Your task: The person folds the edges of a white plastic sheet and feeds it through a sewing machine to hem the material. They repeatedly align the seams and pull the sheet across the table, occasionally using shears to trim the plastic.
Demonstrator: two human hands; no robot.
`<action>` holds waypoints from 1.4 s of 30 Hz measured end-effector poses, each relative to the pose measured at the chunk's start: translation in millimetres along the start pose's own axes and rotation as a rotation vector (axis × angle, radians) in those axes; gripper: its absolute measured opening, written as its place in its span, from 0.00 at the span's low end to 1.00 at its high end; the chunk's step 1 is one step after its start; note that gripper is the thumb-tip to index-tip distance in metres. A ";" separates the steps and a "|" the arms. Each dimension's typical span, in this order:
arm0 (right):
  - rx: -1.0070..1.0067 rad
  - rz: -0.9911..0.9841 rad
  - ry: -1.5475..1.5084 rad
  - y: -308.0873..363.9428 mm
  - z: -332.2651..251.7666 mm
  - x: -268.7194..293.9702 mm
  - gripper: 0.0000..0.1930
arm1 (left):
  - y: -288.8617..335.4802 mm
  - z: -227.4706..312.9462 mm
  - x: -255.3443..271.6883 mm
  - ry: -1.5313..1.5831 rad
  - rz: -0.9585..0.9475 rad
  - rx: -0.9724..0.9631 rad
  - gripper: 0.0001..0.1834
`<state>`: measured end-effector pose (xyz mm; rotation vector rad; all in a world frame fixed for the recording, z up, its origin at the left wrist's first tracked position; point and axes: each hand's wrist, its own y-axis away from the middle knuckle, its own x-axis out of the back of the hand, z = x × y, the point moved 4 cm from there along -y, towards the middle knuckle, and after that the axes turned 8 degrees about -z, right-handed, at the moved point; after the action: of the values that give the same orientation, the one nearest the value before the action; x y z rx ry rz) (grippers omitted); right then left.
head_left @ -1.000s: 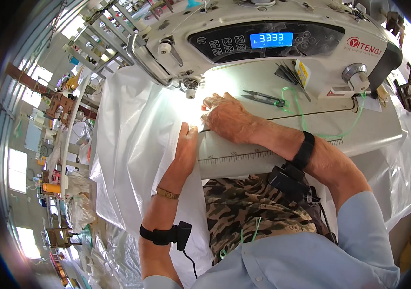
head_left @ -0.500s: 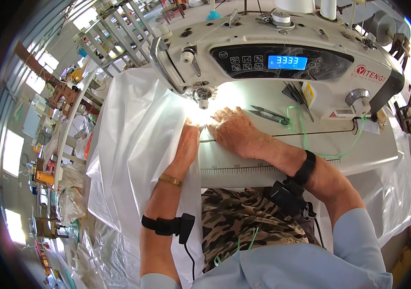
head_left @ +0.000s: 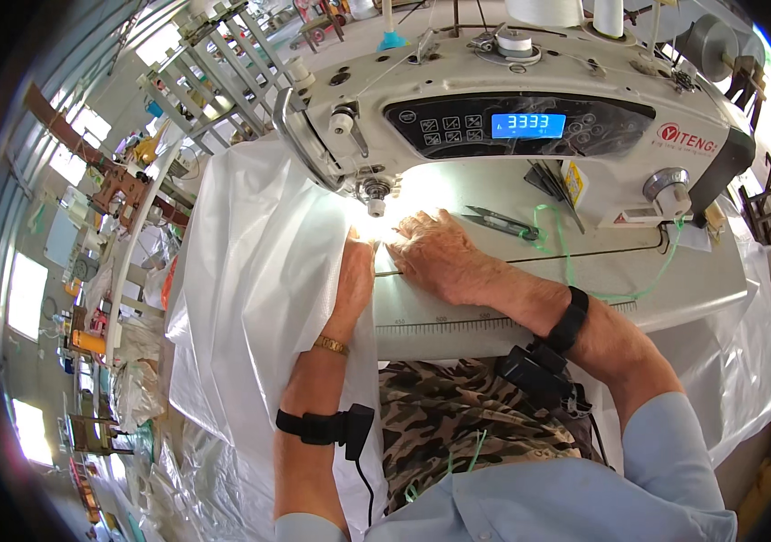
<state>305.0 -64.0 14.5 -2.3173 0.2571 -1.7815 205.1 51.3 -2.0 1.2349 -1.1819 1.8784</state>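
Note:
A white plastic sheet (head_left: 241,244) drapes in folds over the left of the sewing machine bed and hangs down in front. My left hand (head_left: 358,271) is closed on it near its right edge, just before the needle area; the fingertips are partly covered by the sheet and lost in glare. Close by on the right, my right hand (head_left: 440,257) rests on the bed with its fingers bent and pressed together beside the sheet's edge. Whatever its fingertips grip is washed out by the lamp. Above both hands stands the sewing machine (head_left: 602,167), its needle hidden in the bright light.
Thread snips (head_left: 503,222) lie right of my right hand, near loose green thread (head_left: 570,266). Dark slim tools (head_left: 555,188) sit behind them under the machine arm. White thread cones (head_left: 544,11) stand on top. Beyond the left side is a metal rack (head_left: 214,81).
The view has shifted slightly, so the machine appears a little lower and further left. Both hands keep nearly the same place by the needle area, with the sheet still under them.

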 end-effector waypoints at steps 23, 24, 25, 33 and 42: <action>0.079 0.015 0.025 -2.0 9.5 -11.6 0.17 | 17.8 -60.6 -48.9 0.007 0.033 -0.082 0.18; 0.056 -0.062 0.006 -3.1 11.7 -11.0 0.18 | 15.8 -55.7 -46.2 0.026 0.024 -0.081 0.18; 0.049 -0.060 0.014 -2.1 12.5 -8.3 0.18 | 13.5 -51.7 -43.1 0.045 0.014 -0.079 0.19; 0.001 -0.173 -0.085 -2.8 4.7 7.3 0.20 | 15.6 -34.9 -25.4 -0.053 0.163 -0.086 0.10; 0.006 -0.152 -0.115 -1.1 3.9 8.3 0.19 | 18.9 -34.3 -25.6 0.025 0.138 -0.074 0.13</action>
<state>310.9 -65.0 21.6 -2.4844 0.0585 -1.7034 186.0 74.0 -38.2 1.1117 -1.3413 1.9243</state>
